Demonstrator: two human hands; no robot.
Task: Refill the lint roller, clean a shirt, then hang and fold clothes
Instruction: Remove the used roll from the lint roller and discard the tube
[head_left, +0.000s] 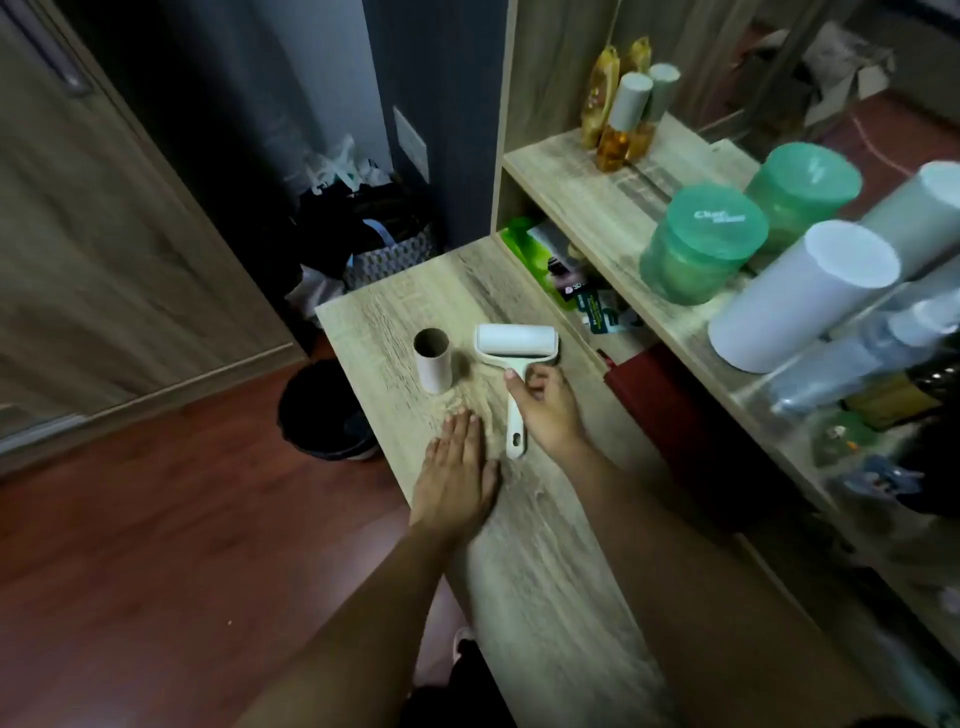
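Head view, single entry. We logged our right hand (550, 410) at the centre of the frame, thumb and fingers curled round the handle of the white plastic lint roller (517, 345). The roller lay flat on the pale wood-grain table (545, 571), its white roll end pointing toward the top of the frame.

Our left hand (457, 478) rested palm down on the table, fingers straight and together, just left of the handle's lower end and holding nothing.

Left of the roller head, apart from it, a bare brown cardboard tube (434, 361) stood on end with its open mouth up.

In the upper right we noted a wooden shelf (587, 208) carrying a green translucent lidded tub (701, 244), a white cylindrical container (800, 296) and an amber bottle (613, 135).

Left of the table, on the red-brown floor (156, 519), sat a black round bin (327, 410). Above it in the frame was a patterned basket (389, 254) heaped with dark cloth.
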